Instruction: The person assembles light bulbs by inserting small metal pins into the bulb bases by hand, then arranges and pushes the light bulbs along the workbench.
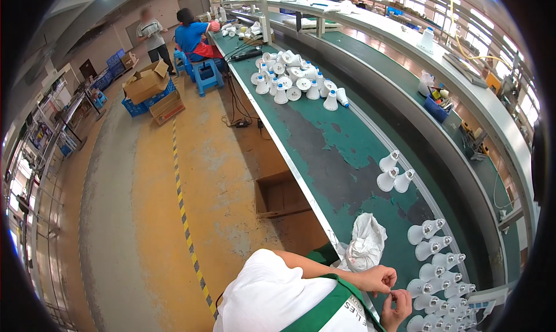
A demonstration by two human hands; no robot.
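Note:
My left hand [379, 279] is over the near edge of the green bench, its fingers curled together. Close below it, my right hand [397, 306] has its thumb and fingers pinched. Whatever lies between the fingertips of either hand is too small to make out. A crumpled white bag [367, 242] lies on the bench just beyond my left hand. To the right of my hands stand several rows of white bulb-shaped parts [431, 272] with metal tips. Three similar parts [396, 173] form a small group farther up the bench.
Many white cones with blue tips [292, 77] are heaped farther along the green bench [347, 129]. An open cardboard box [282, 194] sits below its edge. A seated person in blue [194, 37] works at the far end; another person [152, 35] stands behind. A raised shelf runs along the right.

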